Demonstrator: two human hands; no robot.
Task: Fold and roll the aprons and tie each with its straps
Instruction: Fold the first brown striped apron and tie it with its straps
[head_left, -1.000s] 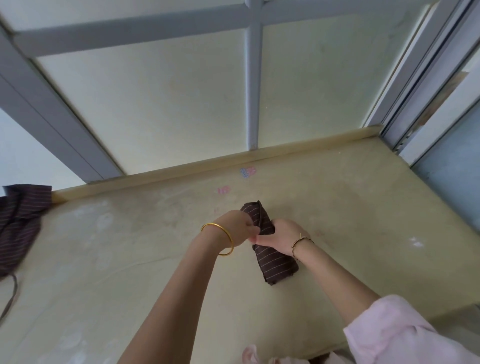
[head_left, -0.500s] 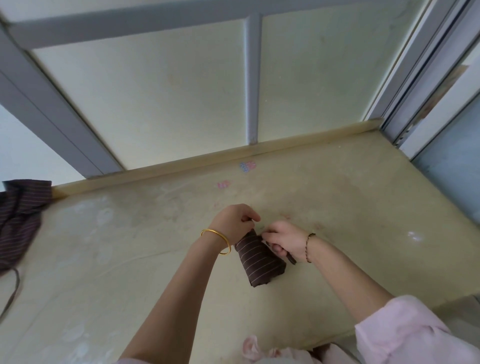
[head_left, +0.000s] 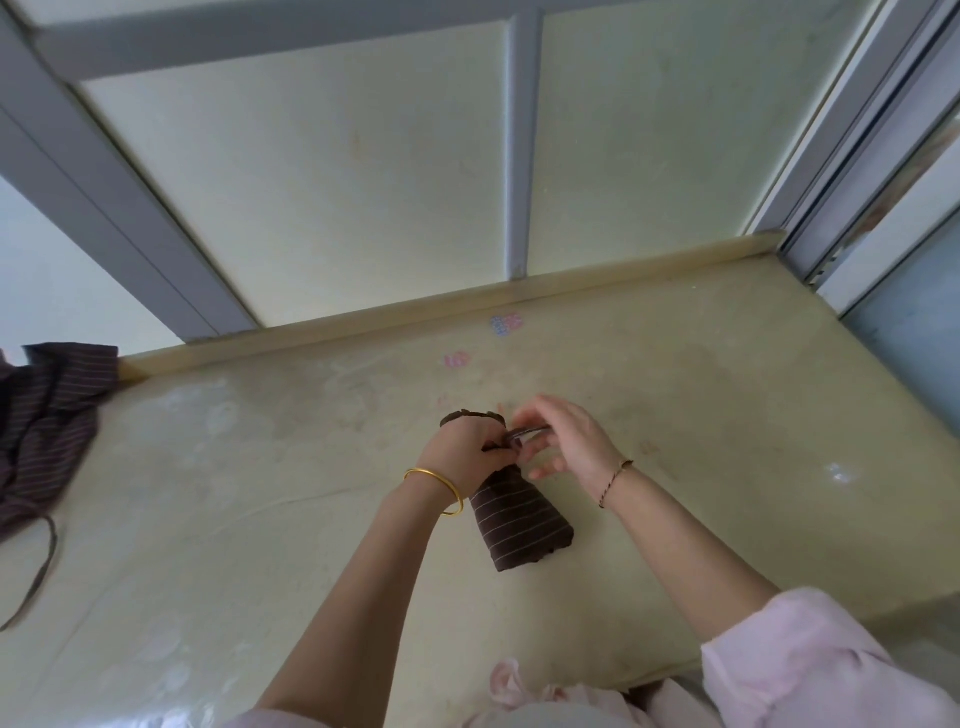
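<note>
Tabletop (head_left: 727, 415), pale yellow, fills the view. At nine o'clock a loose striped apron (head_left: 47, 426) lies crumpled at the edge, well apart from the work. Near centre lies the rolled apron (head_left: 519, 525), its free end pointing to five o'clock. The left hand (head_left: 462, 452) grips its far end, fingers curled round. At that hand's three o'clock, the right hand (head_left: 571, 441) pinches the strap (head_left: 532, 431), its other fingers loosely spread.

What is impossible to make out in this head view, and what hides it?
Head view only:
- Whether it is tied: the left hand covers the middle of the rolled apron.
- Strap: blurred; whether the right hand pinches it is unclear.
- Second apron: cut off by the left edge.
- Stickers: too small to read.
</note>
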